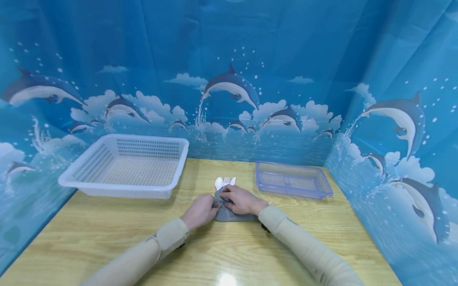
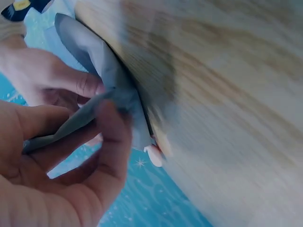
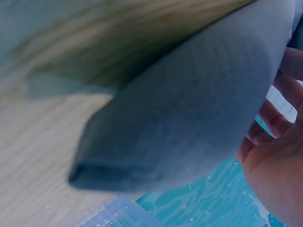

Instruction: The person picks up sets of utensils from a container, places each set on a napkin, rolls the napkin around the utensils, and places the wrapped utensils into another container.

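Note:
A grey cloth napkin [image 1: 229,217] lies on the table, its near left part lifted and folded over. From under it stick out the heads of a white spoon [image 1: 219,183], a white fork [image 1: 226,180] and a white knife [image 1: 233,181]; their handles are hidden. My left hand [image 1: 200,211] pinches the napkin's raised edge between thumb and fingers, as the left wrist view shows. Close beside it, my right hand [image 1: 245,200] holds the folded part from above. In the right wrist view the napkin [image 3: 175,109] covers much of the frame, with curved fingers [image 3: 279,90] at its edge.
A large white plastic basket [image 1: 175,167] stands at the back left of the wooden table [image 1: 229,246]. At the back right sits a smaller purple basket [image 1: 293,192]. A blue dolphin-print curtain [image 1: 229,31] surrounds the back and sides.

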`<state>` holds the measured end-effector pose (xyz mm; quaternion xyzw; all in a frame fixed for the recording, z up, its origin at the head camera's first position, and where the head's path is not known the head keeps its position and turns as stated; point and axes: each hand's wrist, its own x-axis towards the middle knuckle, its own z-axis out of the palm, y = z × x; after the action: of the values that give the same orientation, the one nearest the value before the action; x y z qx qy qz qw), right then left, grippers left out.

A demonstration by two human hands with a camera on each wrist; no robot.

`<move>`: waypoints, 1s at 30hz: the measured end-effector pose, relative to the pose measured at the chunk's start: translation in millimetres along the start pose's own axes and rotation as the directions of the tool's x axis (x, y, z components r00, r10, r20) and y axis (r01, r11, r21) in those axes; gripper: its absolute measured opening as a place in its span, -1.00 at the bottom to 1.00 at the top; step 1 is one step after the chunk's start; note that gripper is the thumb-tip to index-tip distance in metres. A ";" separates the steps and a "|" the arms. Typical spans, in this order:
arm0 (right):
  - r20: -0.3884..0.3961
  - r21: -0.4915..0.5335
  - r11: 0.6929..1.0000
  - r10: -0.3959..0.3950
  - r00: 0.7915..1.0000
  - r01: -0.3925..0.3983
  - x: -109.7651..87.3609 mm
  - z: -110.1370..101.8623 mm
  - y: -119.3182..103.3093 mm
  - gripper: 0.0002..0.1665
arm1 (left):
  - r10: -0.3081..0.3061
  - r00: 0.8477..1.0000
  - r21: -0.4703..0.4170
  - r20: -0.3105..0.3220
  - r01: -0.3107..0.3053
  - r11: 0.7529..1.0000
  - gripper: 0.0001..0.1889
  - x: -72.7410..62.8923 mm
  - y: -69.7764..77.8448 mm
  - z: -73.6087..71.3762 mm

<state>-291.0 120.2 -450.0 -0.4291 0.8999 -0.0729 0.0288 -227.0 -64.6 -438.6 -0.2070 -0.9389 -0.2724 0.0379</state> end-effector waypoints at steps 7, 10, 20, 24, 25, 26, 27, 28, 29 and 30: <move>0.004 0.041 0.999 0.023 1.000 -0.023 1.2 0.0 3.2 -0.45 | 0.140 0.990 0.076 0.024 -0.141 0.987 -0.73 3.5 6.9 10.6; -0.003 0.047 0.999 0.020 1.000 -0.020 1.0 0.3 4.2 -0.40 | 0.173 0.985 0.152 -0.001 -0.171 0.974 -0.74 4.1 9.3 14.1; -0.002 0.041 0.999 -0.032 0.999 0.032 1.3 -0.6 4.7 -0.51 | 0.324 0.937 0.231 0.130 -0.346 0.909 -0.75 3.2 6.5 7.5; 0.006 0.039 0.999 -0.022 1.000 0.021 1.7 -1.2 4.2 -0.50 | 0.228 0.952 0.109 0.203 -0.253 0.961 -0.73 6.8 -0.1 -3.7; 0.008 0.038 0.999 -0.018 1.000 0.017 1.7 -1.3 4.1 -0.49 | 0.202 0.959 0.094 0.197 -0.224 0.970 -0.74 7.5 -1.6 -5.8; 0.013 0.039 0.999 -0.012 1.000 0.012 1.5 -1.4 4.0 -0.49 | 0.177 0.967 0.089 0.184 -0.196 0.977 -0.73 7.9 -2.6 -7.3; 0.015 0.041 0.999 -0.009 1.000 0.009 1.4 -1.5 3.9 -0.47 | 0.156 0.974 0.087 0.165 -0.172 0.981 -0.72 7.9 -3.4 -8.3; 0.019 0.041 0.999 -0.006 1.000 0.005 1.2 -1.6 3.9 -0.45 | 0.138 0.980 0.084 0.143 -0.151 0.985 -0.71 7.6 -4.0 -8.7; 0.020 0.046 0.999 -0.003 1.000 0.002 1.2 -1.7 3.9 -0.43 | 0.115 0.986 0.089 0.122 -0.126 0.988 -0.70 7.3 -4.3 -8.5; 0.020 0.048 0.999 -0.003 1.000 0.002 1.1 -1.7 3.9 -0.41 | 0.097 0.990 0.097 0.098 -0.107 0.990 -0.68 6.8 -4.4 -7.8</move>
<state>-294.9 122.0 -449.0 -0.4300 0.8971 -0.0902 0.0478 -235.4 -69.6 -432.9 -0.2650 -0.9406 -0.2116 0.0186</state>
